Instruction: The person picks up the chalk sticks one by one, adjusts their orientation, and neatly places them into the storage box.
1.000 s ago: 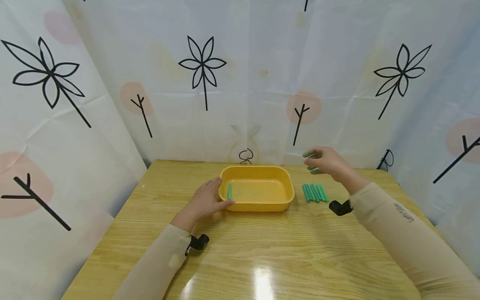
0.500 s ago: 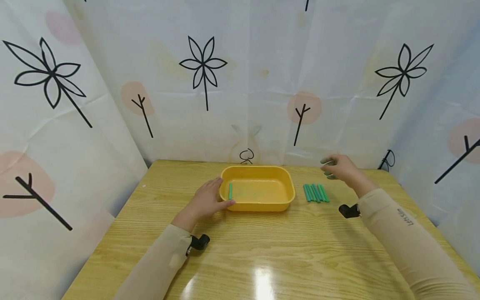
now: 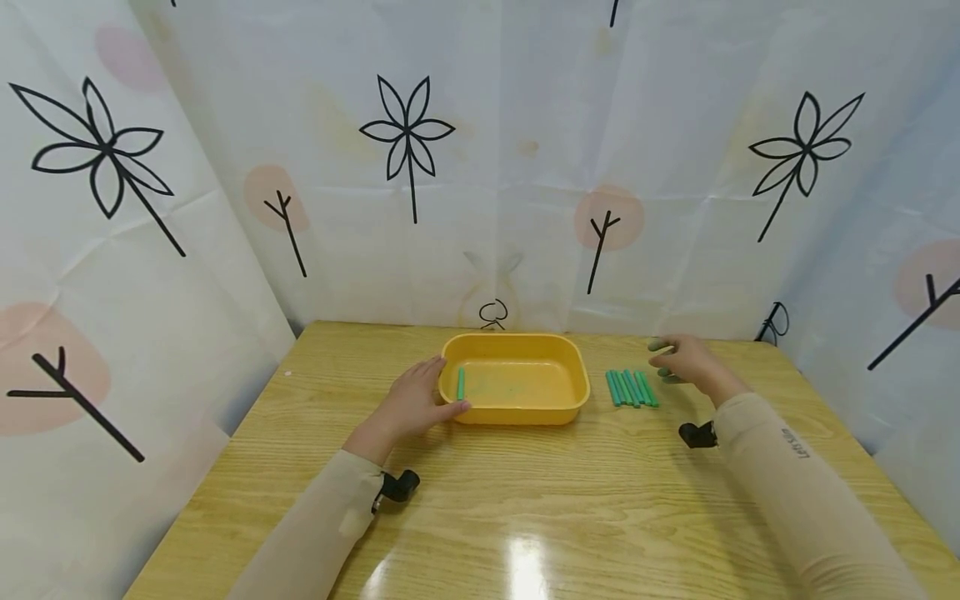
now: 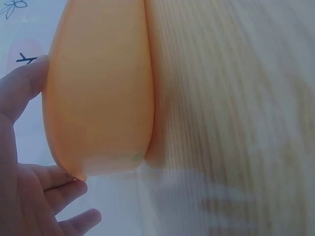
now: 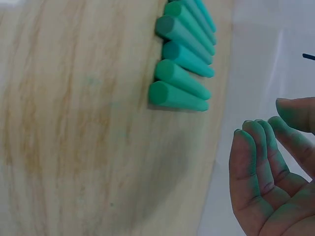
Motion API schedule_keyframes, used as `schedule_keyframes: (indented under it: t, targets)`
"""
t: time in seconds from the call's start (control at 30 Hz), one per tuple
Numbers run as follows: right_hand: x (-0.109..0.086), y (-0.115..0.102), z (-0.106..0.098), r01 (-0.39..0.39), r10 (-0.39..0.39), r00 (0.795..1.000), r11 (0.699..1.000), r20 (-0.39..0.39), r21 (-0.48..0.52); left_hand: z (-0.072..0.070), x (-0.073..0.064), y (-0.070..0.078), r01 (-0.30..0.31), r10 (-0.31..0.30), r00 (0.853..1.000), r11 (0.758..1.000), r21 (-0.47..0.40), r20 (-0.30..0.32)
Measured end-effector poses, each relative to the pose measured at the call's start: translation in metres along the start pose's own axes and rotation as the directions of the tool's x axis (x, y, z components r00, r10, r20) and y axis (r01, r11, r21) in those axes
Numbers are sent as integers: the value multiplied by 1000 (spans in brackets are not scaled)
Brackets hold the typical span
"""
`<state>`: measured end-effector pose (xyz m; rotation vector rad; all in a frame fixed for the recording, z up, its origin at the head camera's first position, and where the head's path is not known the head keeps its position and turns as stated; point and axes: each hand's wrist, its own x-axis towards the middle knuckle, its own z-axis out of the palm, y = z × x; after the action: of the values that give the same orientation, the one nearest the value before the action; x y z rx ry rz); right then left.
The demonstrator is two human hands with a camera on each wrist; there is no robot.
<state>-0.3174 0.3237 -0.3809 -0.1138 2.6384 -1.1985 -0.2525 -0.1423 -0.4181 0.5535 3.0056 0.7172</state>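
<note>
In the head view a yellow plastic tray (image 3: 517, 415) stands near the table's back, with one green chalk stick (image 3: 461, 383) inside at its left end. My left hand (image 3: 408, 402) holds that end, thumb on the front rim and fingers at the left side. The left wrist view has the thumb and fingers of this hand (image 4: 29, 187) at the tray's rim. Right of the tray, several green chalk sticks (image 3: 632, 388) lie in a row. My right hand (image 3: 692, 362) hovers beyond their right end. In the right wrist view its fingers (image 5: 243, 167) are dusted green and hold nothing.
The wooden table (image 3: 540, 500) carries the tray and the chalk. A white cloth (image 3: 495, 167) printed with plants surrounds it at the back and sides. A black cord (image 3: 770, 321) shows at the back right corner.
My right hand has moved right, away from the tray, and then lower beside the chalk row. My left hand stays on the tray, and the chalk sticks have not moved.
</note>
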Motion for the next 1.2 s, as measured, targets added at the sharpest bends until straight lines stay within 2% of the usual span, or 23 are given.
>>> schedule_keyframes:
  t: [0.4, 0.9, 1.03, 1.2]
  targets:
    - [0, 13, 5, -69, 75, 988, 996, 138, -49, 1, 0, -1, 2, -2, 1000, 1000, -2, 2]
    - [10, 18, 14, -125, 149, 946, 987, 288, -101, 3, 1, -4, 6, -6, 1000, 1000, 2, -3]
    - [9, 17, 16, -120, 154, 946, 984, 285, -133, 4, 1, -4, 8, -8, 1000, 1000, 1, -6]
    - [5, 13, 19, -95, 145, 959, 974, 243, -207, 3, 0, -3, 6, -6, 1000, 1000, 1, -6]
